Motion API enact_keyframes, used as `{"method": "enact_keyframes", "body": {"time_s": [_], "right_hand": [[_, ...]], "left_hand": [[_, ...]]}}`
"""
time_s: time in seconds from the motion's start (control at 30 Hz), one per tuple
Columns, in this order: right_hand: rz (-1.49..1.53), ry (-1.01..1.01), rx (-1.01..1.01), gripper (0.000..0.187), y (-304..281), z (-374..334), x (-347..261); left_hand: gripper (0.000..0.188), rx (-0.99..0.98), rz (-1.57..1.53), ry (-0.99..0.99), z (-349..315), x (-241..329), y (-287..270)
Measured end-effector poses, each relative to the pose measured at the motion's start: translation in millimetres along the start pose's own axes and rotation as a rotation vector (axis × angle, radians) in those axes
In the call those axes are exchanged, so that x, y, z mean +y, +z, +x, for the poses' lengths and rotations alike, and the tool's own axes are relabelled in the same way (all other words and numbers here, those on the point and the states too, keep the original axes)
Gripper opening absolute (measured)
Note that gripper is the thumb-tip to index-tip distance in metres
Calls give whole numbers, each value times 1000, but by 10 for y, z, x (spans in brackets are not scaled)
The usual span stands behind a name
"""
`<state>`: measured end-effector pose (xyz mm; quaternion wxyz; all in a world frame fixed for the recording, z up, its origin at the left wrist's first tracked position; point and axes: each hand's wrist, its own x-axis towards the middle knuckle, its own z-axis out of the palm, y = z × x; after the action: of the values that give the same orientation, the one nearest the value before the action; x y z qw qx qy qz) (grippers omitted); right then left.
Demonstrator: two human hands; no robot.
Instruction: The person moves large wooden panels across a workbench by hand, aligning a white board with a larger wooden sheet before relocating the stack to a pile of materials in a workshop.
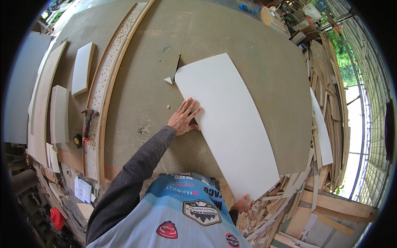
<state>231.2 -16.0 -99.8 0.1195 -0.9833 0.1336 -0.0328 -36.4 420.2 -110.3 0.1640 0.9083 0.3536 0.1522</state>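
Note:
A long white board (229, 124), with one rounded corner at its far end, lies slantwise across the worn work table (140, 87). My left hand (184, 119) rests on its left edge, fingers spread over the white face and thumb beside the edge. At the near end, past the table's front edge, my right hand (243, 203) holds the board's corner; some of its fingers are hidden. A thin dark blade or slot (178, 66) shows by the rounded corner. Beside it lies a small white triangular offcut (168, 81).
Left on the table are a long speckled wooden rail (108, 74), a claw hammer (87, 124), a tape measure (77, 141) and white-faced boards (82, 68). Scrap wood (326, 91) is heaped along the right side. More offcuts (264, 223) lie below the table's near right corner.

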Motion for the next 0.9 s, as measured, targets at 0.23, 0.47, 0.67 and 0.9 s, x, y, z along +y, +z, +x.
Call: {"method": "enact_keyframes", "body": {"time_s": [0.23,0.47,0.67,0.9], "right_hand": [[-56,20,51,64,25,5,14],[-30,59,-25,67,-110,-106,-111],[-10,38,-17,68,-85,-93,-28],[-35,70,-27,68,-151,-204,-101]], "left_hand": [[90,23,28,2,27,-6,-16],[90,15,17,-6,9,-25,-6],[91,33,3,6,14,-38,-15],[92,0,22,7,35,-59,-21]]}}
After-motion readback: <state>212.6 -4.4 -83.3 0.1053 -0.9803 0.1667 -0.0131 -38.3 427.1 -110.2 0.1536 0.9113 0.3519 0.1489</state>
